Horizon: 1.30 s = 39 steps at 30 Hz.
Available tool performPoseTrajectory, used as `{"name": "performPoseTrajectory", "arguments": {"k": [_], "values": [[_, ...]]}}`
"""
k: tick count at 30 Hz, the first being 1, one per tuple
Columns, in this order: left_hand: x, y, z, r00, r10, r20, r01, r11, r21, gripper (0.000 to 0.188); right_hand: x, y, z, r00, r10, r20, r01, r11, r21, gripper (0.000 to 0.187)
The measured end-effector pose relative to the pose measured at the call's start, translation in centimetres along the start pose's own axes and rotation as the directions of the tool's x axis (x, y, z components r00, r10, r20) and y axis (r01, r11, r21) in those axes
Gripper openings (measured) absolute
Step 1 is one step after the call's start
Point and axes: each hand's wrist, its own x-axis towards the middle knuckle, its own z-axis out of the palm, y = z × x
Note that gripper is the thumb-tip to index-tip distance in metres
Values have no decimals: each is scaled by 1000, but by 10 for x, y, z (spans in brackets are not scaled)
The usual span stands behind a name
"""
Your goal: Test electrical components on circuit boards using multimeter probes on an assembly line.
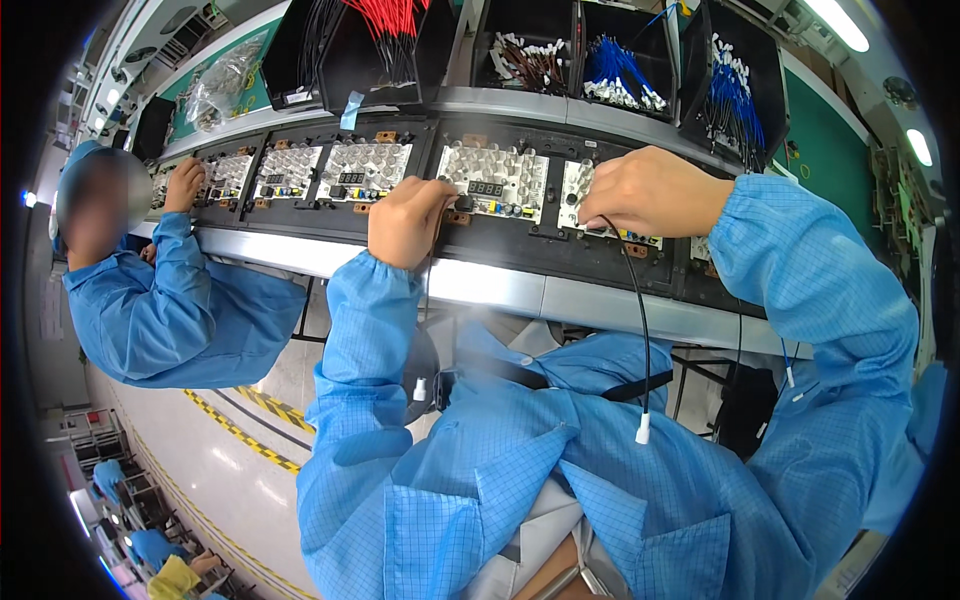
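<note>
My left hand (405, 222) is closed in a pinch on a thin black wire, its fingertips at the left edge of a white circuit board (515, 172) with a small digit display. From that hand the wire hangs down to a white plug (420, 389). My right hand (650, 192) pinches a second black wire (641, 318) over another circuit board (572, 185), partly hiding it. This wire curves down past the rail's front edge and ends in a white plug (643, 430). Both wires' upper ends are hidden by my fingers.
Several more boards (362, 165) sit in black carriers along the metal-edged line (500, 287). Behind stand black bins with red wires (390, 25), brown wires (525, 62) and blue wires (618, 70). At the left, a co-worker (165, 300) reaches over the boards.
</note>
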Motion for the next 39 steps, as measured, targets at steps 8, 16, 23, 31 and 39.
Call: {"name": "performPoseTrajectory", "arguments": {"k": [8, 16, 23, 31, 39], "values": [[0, -3, -1, 1000, 25, -6, -25, 997, -69, 11, -3, 15, 14, 999, -5, -49, 4, 1000, -25, 14], [-1, -5, -5, 1000, 31, -7, -31, 998, -61, 17, -9, 19, 17, 999, 31, -24, -31, 1000, -4, 14], [-3, -12, -16, 1000, 13, -16, -14, 999, -37, 21, -16, 20, 17, 996, 47, -82, -49, 999, -25, 10], [83, -77, -61, 983, -78, -163, 59, 992, -116, 21, 2, 16, 22, 1000, -26, -4, 25, 989, -149, 8], [198, -198, 5, 884, -415, 213, 345, 889, 300, 41, 14, -3, 20, 982, -162, 101, 190, 892, -409, 9]]}}
